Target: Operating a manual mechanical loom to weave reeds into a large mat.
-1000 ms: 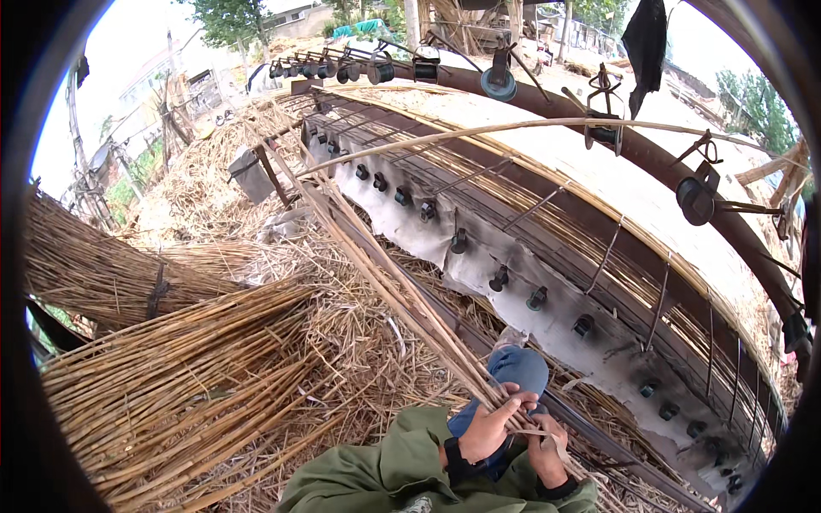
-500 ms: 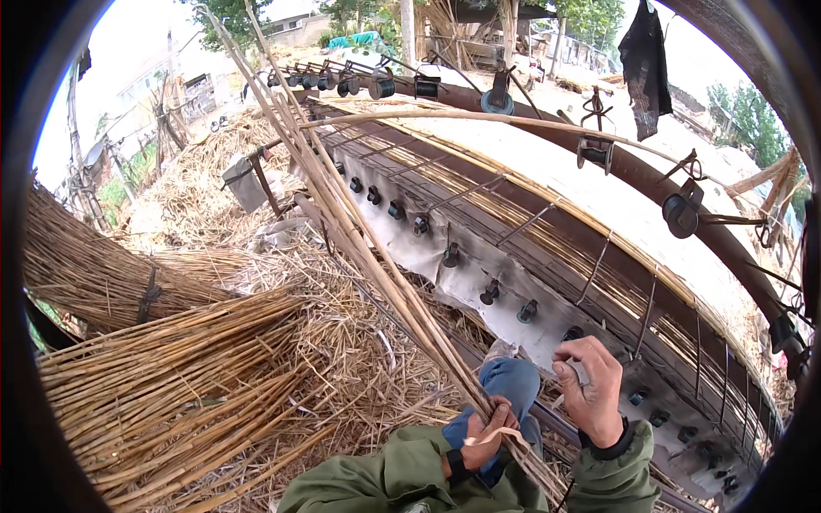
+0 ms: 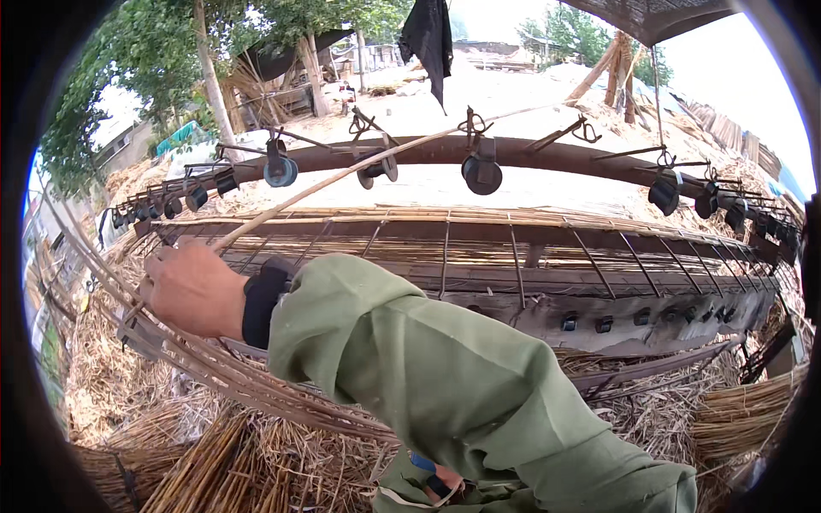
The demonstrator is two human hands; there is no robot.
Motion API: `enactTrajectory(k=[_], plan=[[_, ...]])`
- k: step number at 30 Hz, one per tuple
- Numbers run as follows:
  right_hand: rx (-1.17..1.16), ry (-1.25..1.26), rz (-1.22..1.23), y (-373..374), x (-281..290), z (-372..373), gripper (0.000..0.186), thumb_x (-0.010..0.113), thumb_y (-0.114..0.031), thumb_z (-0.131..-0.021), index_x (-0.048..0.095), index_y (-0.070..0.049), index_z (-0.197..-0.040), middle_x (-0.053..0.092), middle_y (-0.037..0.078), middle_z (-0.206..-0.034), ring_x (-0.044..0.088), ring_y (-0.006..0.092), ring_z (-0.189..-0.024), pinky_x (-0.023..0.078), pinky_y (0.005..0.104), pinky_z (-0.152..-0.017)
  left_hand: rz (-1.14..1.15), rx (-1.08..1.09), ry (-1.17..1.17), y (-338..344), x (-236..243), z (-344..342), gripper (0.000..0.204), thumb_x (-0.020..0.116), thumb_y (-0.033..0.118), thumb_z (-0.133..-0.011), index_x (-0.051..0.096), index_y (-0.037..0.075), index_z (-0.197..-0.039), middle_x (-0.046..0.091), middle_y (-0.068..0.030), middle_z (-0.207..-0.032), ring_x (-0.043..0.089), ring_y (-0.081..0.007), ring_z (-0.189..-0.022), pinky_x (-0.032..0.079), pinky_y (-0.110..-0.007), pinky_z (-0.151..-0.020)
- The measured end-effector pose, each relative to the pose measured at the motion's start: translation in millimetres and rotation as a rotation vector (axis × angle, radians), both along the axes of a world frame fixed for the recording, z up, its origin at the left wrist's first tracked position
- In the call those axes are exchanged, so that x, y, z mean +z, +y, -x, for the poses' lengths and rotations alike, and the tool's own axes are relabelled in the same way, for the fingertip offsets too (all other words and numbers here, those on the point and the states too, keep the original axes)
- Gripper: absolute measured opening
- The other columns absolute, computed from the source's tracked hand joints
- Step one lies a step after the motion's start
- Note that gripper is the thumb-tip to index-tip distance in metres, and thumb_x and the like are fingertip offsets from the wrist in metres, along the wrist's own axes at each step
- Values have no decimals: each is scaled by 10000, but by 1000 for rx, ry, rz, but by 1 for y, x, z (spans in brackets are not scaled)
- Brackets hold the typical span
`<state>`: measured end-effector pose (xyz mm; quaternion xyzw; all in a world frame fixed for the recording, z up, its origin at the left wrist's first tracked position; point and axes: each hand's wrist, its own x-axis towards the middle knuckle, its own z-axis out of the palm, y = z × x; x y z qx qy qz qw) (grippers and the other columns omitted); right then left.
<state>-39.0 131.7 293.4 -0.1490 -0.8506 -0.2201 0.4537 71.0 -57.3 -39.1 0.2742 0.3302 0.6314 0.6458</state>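
Observation:
My right hand (image 3: 195, 288) reaches across to the left, its back toward me and its fingers curled closed. A single long, pale reed stalk (image 3: 342, 177) slants from this hand up to the far right, over the frame. A bundle of long brown reed stalks (image 3: 256, 389) runs from the far left, under my right hand, down toward the lower middle. There my left hand (image 3: 448, 479) shows only as a small patch below my right sleeve. The bundle leads to it; most of its fingers are hidden by the sleeve.
Ahead stands a long loom-like frame with a curved, rusty beam (image 3: 530, 152) hung with several wire spools (image 3: 481, 173). Metal rods (image 3: 445, 256) cross its lower rail. Reed piles (image 3: 214, 466) and loose straw lie below. A black cloth (image 3: 428, 43) hangs above.
My view has turned to the right. My right hand, loosely curled and apart from the bundle before, has swung across to the left and is now closed at the single stalk's near end.

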Motion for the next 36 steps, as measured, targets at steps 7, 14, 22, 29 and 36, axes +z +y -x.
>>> enactTrajectory(k=[7, 14, 22, 29, 36], plan=[[-3, -136, -61, 5, 6, -2, 97, 568, -132, -693, 643, -73, -707, 594, 64, -720, 623, 250, -674, 483, 376, -519, 47, -31, -27, -9, -18, 2, 51, 456, 77, -937, 452, 28, -923, 448, -35, -693, 451, -139, -622, 438, -326, -654], [14, -156, -100, -7, 13, -7, 79, 579, -118, -663, 636, -80, -703, 605, 64, -666, 630, 247, -631, 479, 375, -504, 68, -34, -65, -16, -37, -10, 55, 455, 78, -937, 447, 29, -914, 462, -45, -699, 465, -153, -629, 448, -334, -659], [-27, -199, -249, 14, 9, -1, 105, 529, -146, -747, 558, -88, -830, 551, 26, -761, 594, 194, -672, 477, 334, -490, 99, 64, -218, -21, -14, -17, 149, 546, 188, -889, 488, 52, -870, 494, -33, -679, 500, -159, -570, 420, -307, -504], [-54, -344, -340, 15, 35, 3, 59, 555, -115, -708, 596, -92, -745, 552, -1, -669, 607, 188, -675, 482, 323, -561, -169, 39, -246, -10, 18, -2, 226, 497, 89, -920, 513, -57, -1092, 595, -81, -971, 566, -148, -843, 457, -260, -728], [-280, -294, 75, -9, 7, 2, 97, 579, -132, -691, 645, -68, -658, 619, 105, -653, 627, 262, -636, 481, 372, -540, -46, -8, -66, -6, 15, 4, 115, 433, 120, -953, 414, 47, -866, 442, -43, -665, 417, -126, -600, 422, -315, -641]])
